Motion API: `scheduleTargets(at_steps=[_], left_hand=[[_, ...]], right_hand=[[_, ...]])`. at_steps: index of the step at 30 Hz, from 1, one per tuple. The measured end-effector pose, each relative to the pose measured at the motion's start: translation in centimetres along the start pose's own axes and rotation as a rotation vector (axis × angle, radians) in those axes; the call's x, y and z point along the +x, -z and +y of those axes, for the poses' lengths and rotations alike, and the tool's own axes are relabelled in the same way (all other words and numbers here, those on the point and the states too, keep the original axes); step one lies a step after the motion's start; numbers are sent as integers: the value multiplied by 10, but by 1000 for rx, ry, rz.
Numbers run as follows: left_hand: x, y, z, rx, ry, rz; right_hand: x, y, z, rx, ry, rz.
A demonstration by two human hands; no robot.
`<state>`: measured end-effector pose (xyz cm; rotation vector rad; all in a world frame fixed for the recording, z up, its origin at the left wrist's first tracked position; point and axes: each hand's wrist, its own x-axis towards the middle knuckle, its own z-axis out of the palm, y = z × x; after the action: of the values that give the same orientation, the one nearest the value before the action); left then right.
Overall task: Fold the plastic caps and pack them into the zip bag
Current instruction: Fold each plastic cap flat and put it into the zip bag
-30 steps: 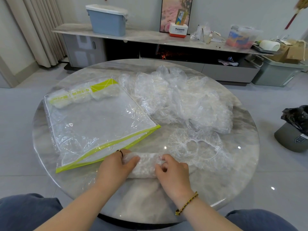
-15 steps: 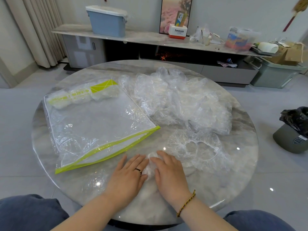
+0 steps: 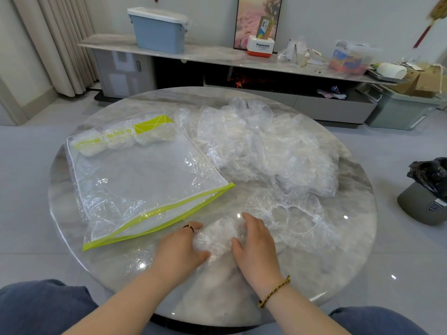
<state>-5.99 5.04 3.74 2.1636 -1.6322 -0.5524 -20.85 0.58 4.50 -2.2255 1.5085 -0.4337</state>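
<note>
A folded clear plastic cap [image 3: 219,238] lies bunched near the table's front edge. My left hand [image 3: 180,247] grips its left end and my right hand [image 3: 255,247] grips its right end, fingers curled round the wad. A clear zip bag [image 3: 145,180] with lime-green trim lies flat to the left, its green mouth toward me. Several folded caps [image 3: 125,140] sit inside at its far end. One loose cap [image 3: 292,213] lies spread just right of my hands. Behind it is a large heap of loose caps [image 3: 261,151].
The round marble table [image 3: 350,238] holds everything. Beyond it runs a long low console [image 3: 217,54] with a blue bin, boxes and clutter. A bin with a black liner [image 3: 428,192] stands on the floor at the right. My knees show below the table edge.
My hands went from holding the rolled cap at its ends to pressing it flat together, and now they have parted again and grip the bunched cap from both sides.
</note>
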Motion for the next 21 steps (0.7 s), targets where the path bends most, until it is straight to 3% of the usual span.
scheduleTargets(at_steps=[6, 11, 13, 18, 21], left_hand=[[0, 4, -1, -310, 92, 6], [-5, 9, 8, -893, 162, 17], [-7, 11, 12, -1030, 173, -9], [-13, 13, 17, -1022, 110, -35], [-13, 20, 10, -778, 20, 67]], right_hand=[[1, 1, -5, 435, -250, -56], [4, 2, -8, 1093, -478, -98], [2, 0, -9, 1227, -437, -176], [6, 0, -16, 1166, -424, -29], [12, 4, -18, 1160, -423, 44]])
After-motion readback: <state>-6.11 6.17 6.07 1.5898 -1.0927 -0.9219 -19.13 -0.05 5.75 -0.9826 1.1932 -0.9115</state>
